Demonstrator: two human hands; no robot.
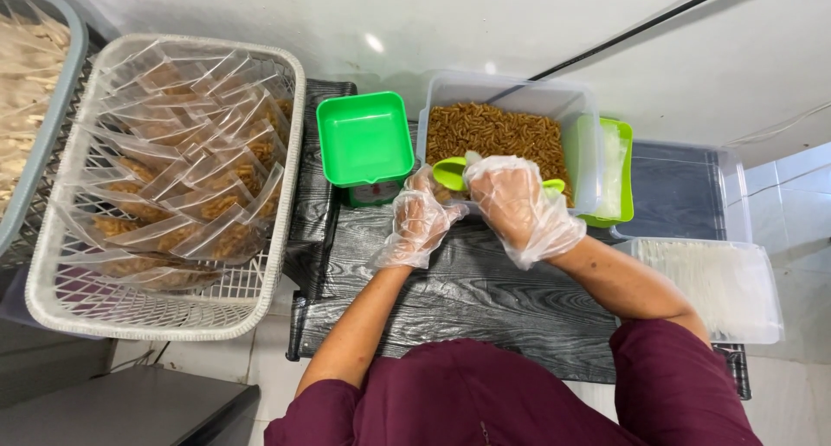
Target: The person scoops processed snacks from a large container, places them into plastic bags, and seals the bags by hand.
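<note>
**Scoop and snack tub at the mat's far edge**

I see a lime-green plastic scoop (452, 172), its bowl tilted and poking out to the left, its handle tip showing on the right; the middle is hidden. Just behind it sits a clear rectangular tub (511, 95) on the dark wood-grain mat, about half full of brown twisted snack pieces (493, 134), heaped evenly across its floor.
</note>
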